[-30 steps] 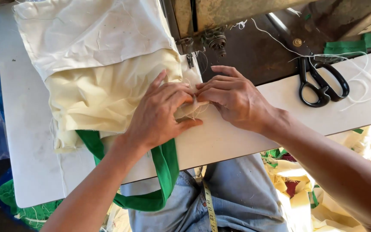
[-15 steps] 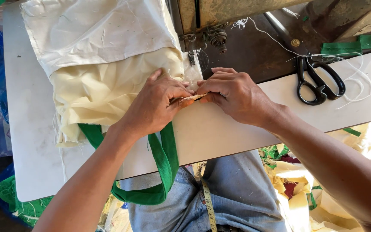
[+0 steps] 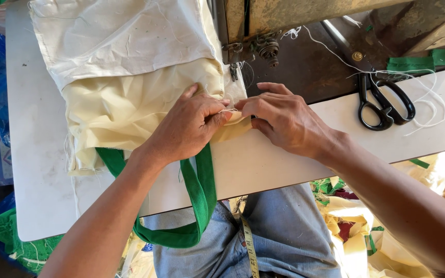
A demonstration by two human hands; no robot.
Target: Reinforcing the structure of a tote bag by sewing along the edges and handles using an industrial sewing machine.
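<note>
Under the needle end of the sewing machine (image 3: 263, 46), on the white bench (image 3: 37, 154), lies the cream cloth bag (image 3: 124, 108), and both my hands meet at its near right corner. My left hand (image 3: 191, 126) lies flat on the cloth with the fingers curled forward, the grip closed down on a fold of the cream fabric at the fingertips. My right hand (image 3: 284, 121) comes in from the other side, its grip pinched shut on the same small fold, thumb and forefinger touching the left hand's fingertips. A few loose threads stick up where the two hands meet.

Beneath my left wrist a green strap (image 3: 199, 206) runs from the bag, over the bench edge, and hangs in a loop above my lap. A whiter piece of cloth (image 3: 119, 36) covers the far part of the bag. Well to the right, black scissors (image 3: 384, 105) rest on the bench among loose white thread (image 3: 428, 110), with a green strip (image 3: 423, 62) just beyond them. A tape measure (image 3: 247, 242) hangs over my jeans (image 3: 284, 242).
</note>
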